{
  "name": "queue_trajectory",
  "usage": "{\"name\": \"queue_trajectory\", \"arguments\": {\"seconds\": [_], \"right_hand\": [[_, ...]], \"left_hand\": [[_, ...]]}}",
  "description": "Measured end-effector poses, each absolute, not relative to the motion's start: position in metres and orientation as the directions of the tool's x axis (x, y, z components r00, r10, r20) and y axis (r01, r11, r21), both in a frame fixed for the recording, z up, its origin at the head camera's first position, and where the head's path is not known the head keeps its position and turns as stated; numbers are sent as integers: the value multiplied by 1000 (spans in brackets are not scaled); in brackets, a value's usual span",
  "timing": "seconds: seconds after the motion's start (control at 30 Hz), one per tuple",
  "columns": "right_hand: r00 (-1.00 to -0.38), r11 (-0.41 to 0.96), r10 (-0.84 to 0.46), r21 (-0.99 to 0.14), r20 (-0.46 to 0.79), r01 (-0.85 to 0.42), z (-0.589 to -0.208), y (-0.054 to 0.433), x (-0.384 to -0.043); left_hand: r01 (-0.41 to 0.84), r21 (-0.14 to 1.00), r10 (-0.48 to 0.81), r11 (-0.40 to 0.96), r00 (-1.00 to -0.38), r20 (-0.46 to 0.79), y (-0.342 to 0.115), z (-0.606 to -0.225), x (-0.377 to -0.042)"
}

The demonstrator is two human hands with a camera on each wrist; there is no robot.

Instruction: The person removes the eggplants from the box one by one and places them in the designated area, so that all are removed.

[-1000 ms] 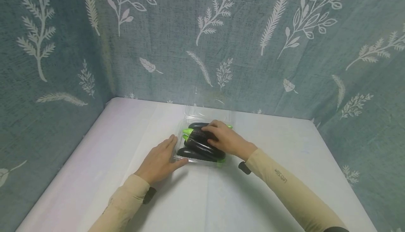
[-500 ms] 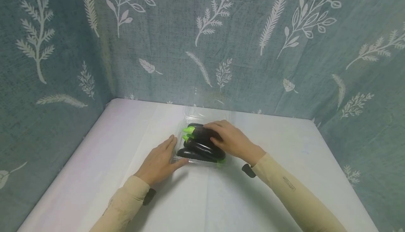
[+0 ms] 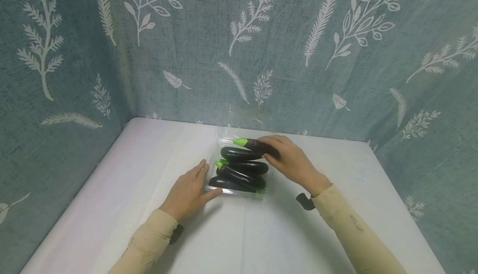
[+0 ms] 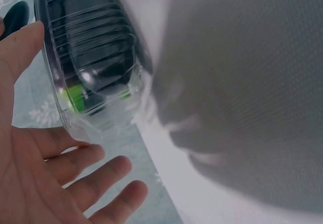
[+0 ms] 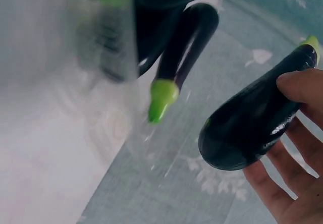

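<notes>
My right hand (image 3: 289, 160) grips a dark purple eggplant (image 3: 255, 144) with a green stem end, held above the back right of a clear plastic box (image 3: 236, 192). In the right wrist view, thumb and fingers close around this eggplant (image 5: 247, 120), whose rounded end hangs out. Several more eggplants (image 3: 244, 177) lie side by side in the box, some with green ends to the left. At the box's left front corner my left hand (image 3: 186, 193) rests, fingers straight and thumb along the front. The left wrist view shows its fingers spread beside the ridged box wall (image 4: 96, 42).
The box's transparent lid (image 3: 244, 130) stands raised at the back, near the curtain. A white-covered table (image 3: 317, 174) lies underneath. Blue-green cloth (image 3: 209, 37) with white leaf prints encloses the back and both sides.
My right hand has lifted the top eggplant off the pile, moving it back and to the right, which uncovers the eggplants beneath. The left hand has stayed at the box.
</notes>
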State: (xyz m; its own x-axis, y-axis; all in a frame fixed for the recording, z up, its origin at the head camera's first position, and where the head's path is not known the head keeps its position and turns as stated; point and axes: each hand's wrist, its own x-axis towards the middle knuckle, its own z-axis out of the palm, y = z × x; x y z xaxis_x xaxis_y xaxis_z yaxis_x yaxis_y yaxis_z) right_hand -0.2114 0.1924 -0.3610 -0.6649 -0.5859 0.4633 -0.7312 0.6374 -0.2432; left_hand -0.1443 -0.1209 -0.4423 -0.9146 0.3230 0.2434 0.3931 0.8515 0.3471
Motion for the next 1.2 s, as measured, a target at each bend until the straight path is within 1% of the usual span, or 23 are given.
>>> {"name": "queue_trajectory", "arguments": {"seconds": [0.37,0.63,0.73,0.9,1.07,1.2], "right_hand": [[-698,681,-528,-250,485,-689,-372,231,-216],[-759,733,-439,-297,481,-612,-379,264,-224],[-777,742,-418,-316,472,-591,-385,276,-228],[-790,764,-414,-300,453,-572,-392,292,-232],[-831,796,-396,-304,391,-522,-400,308,-233],[-834,802,-403,-295,376,-520,-407,318,-233]], "left_hand": [[390,366,318,845,-917,241,-120,-442,-142],[376,374,315,848,-925,215,-119,-441,-142],[374,371,316,850,-926,209,-119,-440,-142],[374,365,313,853,-925,216,-119,-440,-143],[373,375,312,848,-925,215,-119,-439,-143],[376,375,315,847,-925,214,-118,-439,-143]]}}
